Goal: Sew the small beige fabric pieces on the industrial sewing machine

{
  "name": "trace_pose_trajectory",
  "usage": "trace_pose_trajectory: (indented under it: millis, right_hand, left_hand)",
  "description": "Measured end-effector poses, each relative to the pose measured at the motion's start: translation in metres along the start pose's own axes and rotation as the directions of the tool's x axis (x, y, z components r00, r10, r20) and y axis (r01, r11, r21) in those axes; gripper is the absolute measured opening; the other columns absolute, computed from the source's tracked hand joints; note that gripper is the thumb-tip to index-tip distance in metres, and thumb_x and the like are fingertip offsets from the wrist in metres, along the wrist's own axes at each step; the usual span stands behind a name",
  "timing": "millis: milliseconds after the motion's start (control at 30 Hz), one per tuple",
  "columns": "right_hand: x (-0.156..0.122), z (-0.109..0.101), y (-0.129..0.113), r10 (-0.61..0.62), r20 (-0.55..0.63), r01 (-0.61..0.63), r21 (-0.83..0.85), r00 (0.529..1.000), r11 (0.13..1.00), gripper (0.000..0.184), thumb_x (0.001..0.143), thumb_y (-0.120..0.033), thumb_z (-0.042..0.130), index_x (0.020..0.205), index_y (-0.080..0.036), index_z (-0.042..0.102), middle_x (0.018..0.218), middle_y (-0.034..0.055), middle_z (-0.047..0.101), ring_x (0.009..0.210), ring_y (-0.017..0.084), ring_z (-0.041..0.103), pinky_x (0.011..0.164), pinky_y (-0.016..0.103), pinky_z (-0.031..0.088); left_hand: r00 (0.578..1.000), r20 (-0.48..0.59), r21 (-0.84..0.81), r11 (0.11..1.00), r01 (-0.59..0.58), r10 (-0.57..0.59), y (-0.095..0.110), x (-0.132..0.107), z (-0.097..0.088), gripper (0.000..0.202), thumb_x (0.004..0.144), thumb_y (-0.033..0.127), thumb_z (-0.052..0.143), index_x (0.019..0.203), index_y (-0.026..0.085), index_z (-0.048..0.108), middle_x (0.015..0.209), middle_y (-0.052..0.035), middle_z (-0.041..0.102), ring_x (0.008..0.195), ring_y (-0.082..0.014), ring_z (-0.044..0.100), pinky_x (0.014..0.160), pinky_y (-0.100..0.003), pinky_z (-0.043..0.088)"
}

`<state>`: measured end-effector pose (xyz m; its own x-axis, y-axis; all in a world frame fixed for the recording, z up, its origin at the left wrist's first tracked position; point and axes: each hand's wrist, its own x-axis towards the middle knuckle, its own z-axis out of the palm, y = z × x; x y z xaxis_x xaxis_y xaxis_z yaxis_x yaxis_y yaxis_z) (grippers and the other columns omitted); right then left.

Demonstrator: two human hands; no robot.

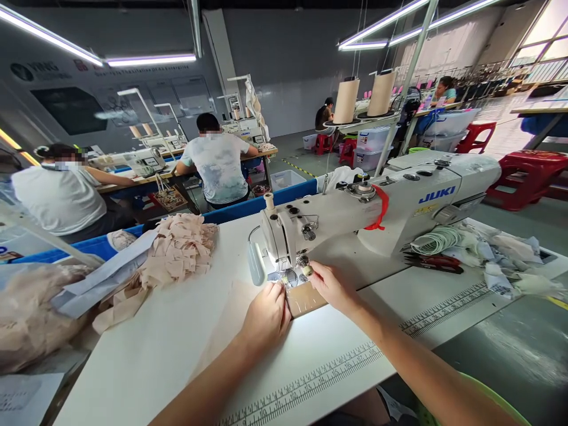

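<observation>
A white JUKI sewing machine [323, 216] stands on the white sewing table [155, 349]. My left hand [266, 310] is closed just in front of the needle area, fingertips pinched together; whatever they hold is too small to tell. My right hand [331, 285] reaches in from the other side, thumb and fingers bent against small round metal parts by the presser foot; what it grips is hidden. Between the hands lies a brown plate [306, 297] at the machine bed. Sheer beige fabric [224, 322] spreads on the table left of my left hand.
Beige fabric pieces [181, 248] are heaped at the left of the table. Red-handled scissors [437, 263], a coil of pale cord [439, 241] and scraps [501, 254] lie at the right. A printed ruler [337, 370] runs along the front edge. Co-workers [217, 163] sit beyond.
</observation>
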<state>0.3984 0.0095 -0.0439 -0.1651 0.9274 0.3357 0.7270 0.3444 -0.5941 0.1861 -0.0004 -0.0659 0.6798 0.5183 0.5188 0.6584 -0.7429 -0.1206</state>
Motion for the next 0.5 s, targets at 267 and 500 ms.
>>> trace_pose_trajectory:
  millis: [267,500]
  right_hand:
    - [0.005,0.007,0.005,0.007,-0.028,-0.007,-0.016,1.0,1.0,0.035,0.098,-0.035,0.042,0.069,-0.022,0.055,0.054,-0.0015,0.055,0.053,0.014,0.049,0.058,0.025,0.033]
    - [-0.008,0.002,0.007,-0.034,-0.02,0.034,0.0,0.999,0.999,0.039,0.101,-0.038,0.038,0.075,-0.021,0.06,0.058,-0.0003,0.059,0.054,0.014,0.052,0.057,0.026,0.034]
  left_hand:
    - [0.999,0.005,-0.018,0.999,0.034,-0.034,-0.003,0.003,0.0,0.024,0.09,0.011,0.043,0.095,0.013,0.066,0.092,-0.0132,0.068,0.084,-0.025,0.062,0.075,-0.036,0.059]
    - [0.969,0.116,-0.018,0.975,0.221,-0.218,-0.011,0.003,-0.003,0.019,0.095,0.017,0.041,0.1,0.017,0.06,0.101,-0.0124,0.067,0.085,-0.0247,0.064,0.071,-0.035,0.054]
